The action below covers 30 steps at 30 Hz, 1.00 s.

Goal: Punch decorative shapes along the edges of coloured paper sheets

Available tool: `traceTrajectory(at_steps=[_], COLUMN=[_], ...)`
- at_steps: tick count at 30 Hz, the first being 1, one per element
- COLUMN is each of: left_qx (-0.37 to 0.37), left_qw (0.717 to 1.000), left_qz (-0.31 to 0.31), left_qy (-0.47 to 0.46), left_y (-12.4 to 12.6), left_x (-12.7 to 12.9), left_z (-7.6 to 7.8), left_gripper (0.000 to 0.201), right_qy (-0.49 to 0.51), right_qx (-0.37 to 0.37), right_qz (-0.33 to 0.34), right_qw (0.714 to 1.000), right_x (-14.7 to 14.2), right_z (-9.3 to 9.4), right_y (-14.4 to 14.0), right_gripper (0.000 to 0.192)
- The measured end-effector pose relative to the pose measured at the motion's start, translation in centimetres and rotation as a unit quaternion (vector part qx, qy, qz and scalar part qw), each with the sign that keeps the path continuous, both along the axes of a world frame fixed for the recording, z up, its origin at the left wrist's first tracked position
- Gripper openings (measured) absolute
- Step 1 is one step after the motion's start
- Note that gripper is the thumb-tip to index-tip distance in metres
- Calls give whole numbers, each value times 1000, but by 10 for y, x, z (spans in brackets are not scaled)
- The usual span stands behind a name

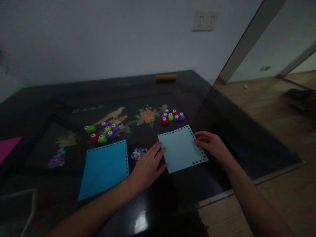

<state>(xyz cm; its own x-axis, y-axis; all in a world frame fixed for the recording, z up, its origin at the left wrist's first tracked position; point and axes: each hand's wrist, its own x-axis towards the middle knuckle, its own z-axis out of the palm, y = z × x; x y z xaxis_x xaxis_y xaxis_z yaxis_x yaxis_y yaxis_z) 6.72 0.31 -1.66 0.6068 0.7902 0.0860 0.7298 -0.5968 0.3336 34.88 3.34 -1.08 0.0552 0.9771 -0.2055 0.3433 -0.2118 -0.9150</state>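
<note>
A light blue paper sheet [181,148] with punched holes along its edges lies flat on the dark glossy table [74,95]. My left hand [148,164] rests flat with fingers spread, its fingertips touching the sheet's left edge. My right hand [212,144] touches the sheet's right edge with its fingertips. A darker blue punched sheet [105,169] lies to the left. Between the two sheets sits a small heap of coloured paper confetti [138,153].
Two clusters of small coloured craft punches stand behind the sheets, one cluster [103,130] on the left and another cluster [172,116] on the right. More confetti [58,158] lies far left, near a pink sheet [7,146]. An orange block [166,77] sits at the table's back edge.
</note>
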Motion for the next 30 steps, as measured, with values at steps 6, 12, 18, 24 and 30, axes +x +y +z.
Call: traceTrajectory(at_steps=[6,12,18,24,30], left_qx=[-7,1,2,1,6], left_qw=[1000,1000,1000,1000,1000], left_qz=[3,2,-2,4,2], left_qy=[-14,-19,-14,-14,-19], left_y=[0,0,0,0,0], left_x=[-1,-1,-1,-1,-1], left_z=[0,-2,0,-1,-3], left_gripper=[50,49,49,50,48], right_qy=[-40,-172,-229,-251,-251], right_qx=[36,87,111,133,144], right_qz=[-25,-35,-21,-7,-4], right_qw=[998,981,967,959,957], right_x=[3,3,2,2,3], right_z=[-2,-7,-8,-11,-13], right_y=[0,1,3,3,3], right_gripper=[36,22,18,15,14])
